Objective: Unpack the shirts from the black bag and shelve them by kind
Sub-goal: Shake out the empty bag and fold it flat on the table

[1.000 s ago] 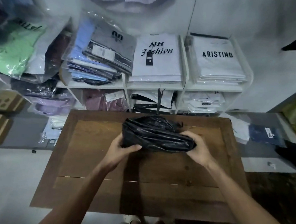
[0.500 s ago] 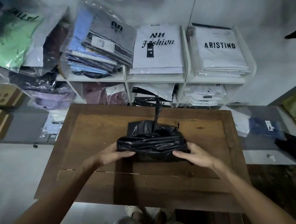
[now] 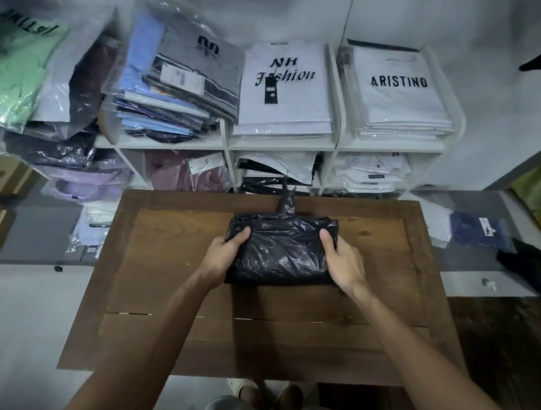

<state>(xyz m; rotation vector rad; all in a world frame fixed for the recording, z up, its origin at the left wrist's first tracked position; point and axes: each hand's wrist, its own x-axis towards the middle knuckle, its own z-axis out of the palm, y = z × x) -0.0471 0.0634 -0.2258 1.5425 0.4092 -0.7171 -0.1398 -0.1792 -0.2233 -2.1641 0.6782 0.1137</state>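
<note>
Black bag (image 3: 280, 248) flat mid-worktop (image 3: 169, 261), left hand (image 3: 224, 254) and right hand (image 3: 343, 261) gripping its ends. Release one, work the far tied neck open (don't rip).

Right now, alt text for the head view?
Both hands, left hand and right hand, grip the ends of a closed black bag on a wooden table; white shelves of packaged shirts stand behind.
</note>
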